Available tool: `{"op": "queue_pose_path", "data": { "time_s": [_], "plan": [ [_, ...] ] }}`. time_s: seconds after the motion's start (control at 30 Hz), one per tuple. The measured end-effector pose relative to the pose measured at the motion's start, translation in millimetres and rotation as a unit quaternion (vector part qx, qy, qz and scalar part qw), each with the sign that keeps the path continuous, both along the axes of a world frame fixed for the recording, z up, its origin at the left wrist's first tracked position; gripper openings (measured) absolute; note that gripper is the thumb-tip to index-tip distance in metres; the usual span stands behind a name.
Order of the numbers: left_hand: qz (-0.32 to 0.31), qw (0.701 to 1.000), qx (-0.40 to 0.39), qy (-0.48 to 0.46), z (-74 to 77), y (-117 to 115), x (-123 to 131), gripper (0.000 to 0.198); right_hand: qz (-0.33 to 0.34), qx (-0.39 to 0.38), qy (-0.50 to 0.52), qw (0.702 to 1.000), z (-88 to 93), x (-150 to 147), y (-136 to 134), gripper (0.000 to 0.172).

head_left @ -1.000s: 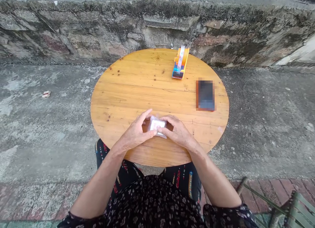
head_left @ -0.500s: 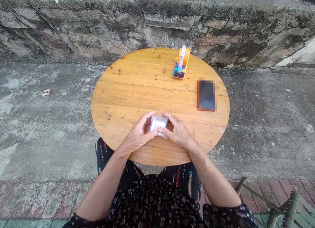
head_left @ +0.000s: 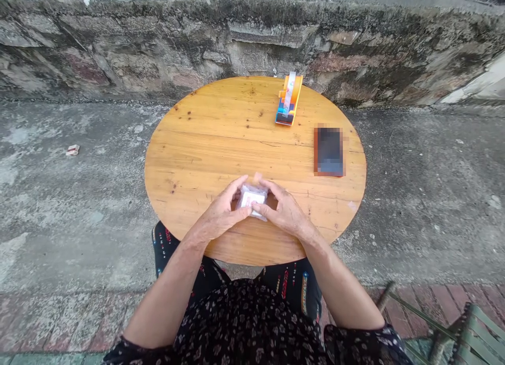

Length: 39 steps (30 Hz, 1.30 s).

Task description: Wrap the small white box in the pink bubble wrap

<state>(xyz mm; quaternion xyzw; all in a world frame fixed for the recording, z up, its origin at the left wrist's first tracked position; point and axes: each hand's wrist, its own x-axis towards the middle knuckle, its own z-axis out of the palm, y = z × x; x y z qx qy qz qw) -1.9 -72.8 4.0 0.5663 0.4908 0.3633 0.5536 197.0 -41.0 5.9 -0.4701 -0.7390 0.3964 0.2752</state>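
Observation:
A small white packet in clear plastic wrap (head_left: pixel 249 197) lies near the front of the round wooden table (head_left: pixel 221 139). My left hand (head_left: pixel 223 211) curves around its left side, with the thumb along the near edge. From the right, my right hand (head_left: pixel 286 210) closes on the same packet, its thumb pressing on the top near corner. One fingertip of the right hand is smeared by motion just beyond the packet. Faint reddish marks show on the white face, too small to read.
An orange and blue tape dispenser (head_left: pixel 289 100) with a roll of tape stands toward the back of the table. Right of it lies a dark, pixelated flat object (head_left: pixel 330 151) with a reddish edge. A stone wall (head_left: pixel 189 49) runs behind; a green chair (head_left: pixel 479 333) stands at lower right.
Both hands stay around the packet with nearly the same grip. A right fingertip at the far edge has moved slightly and is blurred. The whole view has shifted a little.

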Motion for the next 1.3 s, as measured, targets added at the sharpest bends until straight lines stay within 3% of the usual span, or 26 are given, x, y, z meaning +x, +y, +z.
{"op": "queue_pose_path", "data": {
  "time_s": [0.2,0.4,0.67,1.03,1.3],
  "plan": [
    [0.022,0.998,0.005,-0.065,-3.9,-5.0,6.5,0.076,-0.018,0.010,0.062,0.998,-2.3,3.4,2.9,0.057],
    [0.025,0.997,0.011,-0.077,-5.5,-4.8,8.8,0.077,-0.037,-0.026,0.116,0.992,-7.1,11.9,14.9,0.040],
    [0.033,0.998,0.020,-0.042,-7.3,-6.0,8.2,0.075,0.033,-0.016,0.034,0.999,0.9,6.5,30.7,0.020],
    [0.042,0.999,-0.030,0.000,8.0,-2.0,9.8,0.075,-0.005,-0.014,0.092,0.996,-14.7,3.1,31.9,0.019],
    [0.048,0.998,-0.032,-0.008,4.5,-2.2,11.6,0.076,0.021,-0.008,0.105,0.994,-9.9,5.0,27.4,0.023]
  ]
}}
